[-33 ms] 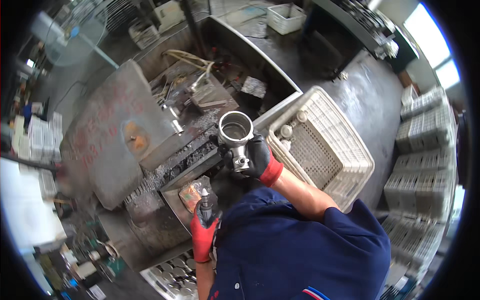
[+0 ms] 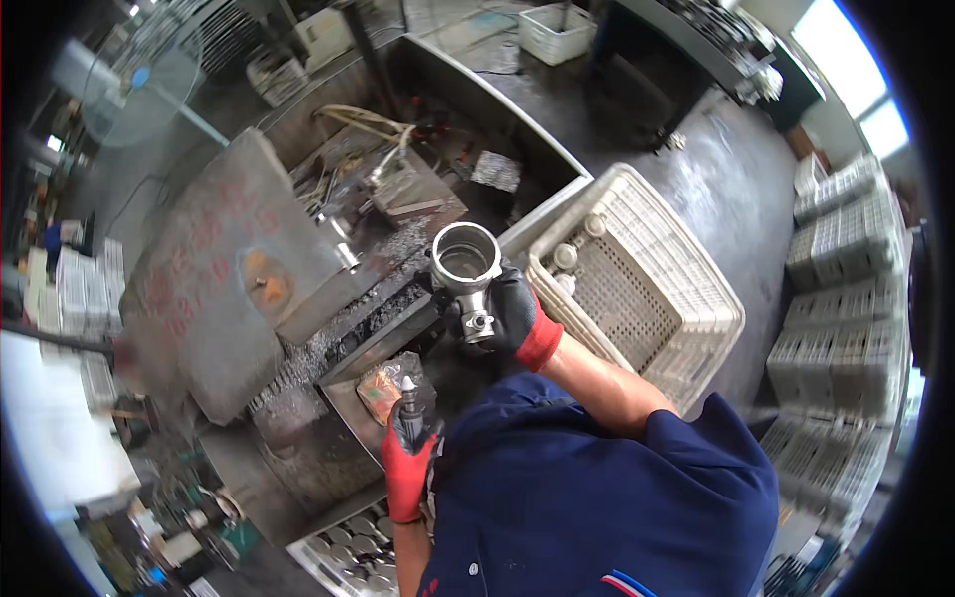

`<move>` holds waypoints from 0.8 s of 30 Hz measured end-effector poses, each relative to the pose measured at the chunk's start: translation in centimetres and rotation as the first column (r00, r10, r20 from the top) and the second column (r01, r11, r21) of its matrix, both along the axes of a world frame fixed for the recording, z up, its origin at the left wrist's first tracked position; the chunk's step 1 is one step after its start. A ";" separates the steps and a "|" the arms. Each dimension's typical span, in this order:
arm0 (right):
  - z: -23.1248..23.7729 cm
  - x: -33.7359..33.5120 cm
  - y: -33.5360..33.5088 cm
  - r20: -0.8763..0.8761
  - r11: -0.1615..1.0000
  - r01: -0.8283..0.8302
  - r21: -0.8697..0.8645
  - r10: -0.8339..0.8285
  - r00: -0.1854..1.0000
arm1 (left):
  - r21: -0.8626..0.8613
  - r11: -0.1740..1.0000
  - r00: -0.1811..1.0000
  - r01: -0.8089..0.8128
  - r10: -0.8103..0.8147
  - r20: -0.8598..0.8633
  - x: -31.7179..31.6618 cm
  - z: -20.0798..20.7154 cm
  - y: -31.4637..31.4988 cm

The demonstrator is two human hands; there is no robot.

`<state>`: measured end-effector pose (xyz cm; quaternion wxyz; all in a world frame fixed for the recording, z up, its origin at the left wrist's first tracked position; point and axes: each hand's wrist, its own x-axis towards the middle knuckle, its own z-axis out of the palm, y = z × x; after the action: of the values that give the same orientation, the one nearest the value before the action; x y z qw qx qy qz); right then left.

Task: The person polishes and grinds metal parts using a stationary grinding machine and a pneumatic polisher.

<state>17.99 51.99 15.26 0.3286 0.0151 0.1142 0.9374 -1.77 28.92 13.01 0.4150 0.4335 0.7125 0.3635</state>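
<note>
My right hand [image 2: 513, 312], in a black glove with a red cuff, holds up a shiny metal pipe fitting [image 2: 475, 300]. The fitting's wide round mouth faces up, and a narrower neck with a small lug points toward me. Lower and to the left, my left hand [image 2: 406, 466], in a red and black glove, is closed round a dark grey hand tool [image 2: 412, 406] with a pale, tapering tip. The tool stands apart from the fitting. Just beyond the tip lies a clear plastic bag [image 2: 381, 392] with something orange in it.
A pale plastic crate [image 2: 686, 269] on the right holds several metal fittings at its left end. Ahead is a metal trough [image 2: 497, 95] with hoses and shavings; a slanted grey plate [image 2: 214, 279] stands left. Round metal parts [image 2: 348, 547] fill a box below. Stacked crates [image 2: 836, 328] line the right.
The whole view has shifted slightly. Both hands keep their holds, and the fitting and the tool stay almost where they were.
</note>
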 end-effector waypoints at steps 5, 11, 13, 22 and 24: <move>-1.3 4.3 -3.2 -0.055 0.976 0.185 0.115 -0.180 0.982 | -0.051 0.992 0.991 0.115 -0.112 0.067 0.9 -1.8 0.5; -3.5 13.8 -4.2 0.425 0.868 0.438 0.232 -0.496 0.757 | -0.014 0.974 0.974 0.226 -0.226 -0.025 2.2 -3.1 0.4; -6.4 21.2 -4.2 0.549 0.874 0.339 0.348 -0.484 0.681 | -0.050 0.976 0.976 0.213 -0.215 -0.033 2.9 -3.5 0.8; -21.7 35.2 3.1 0.492 0.787 -0.617 0.008 -0.540 -0.683 | -0.257 0.953 0.941 0.160 -0.226 -0.251 8.2 -4.4 5.0; -23.6 35.6 5.2 0.520 0.721 -0.686 -0.101 -0.550 -0.654 | -0.309 0.938 0.935 0.157 -0.241 -0.259 10.1 -2.6 6.9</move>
<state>53.57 57.15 -8.31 0.0375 -0.7414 -0.5886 0.3201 8.29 35.77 10.43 0.3975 0.4892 0.7626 0.1451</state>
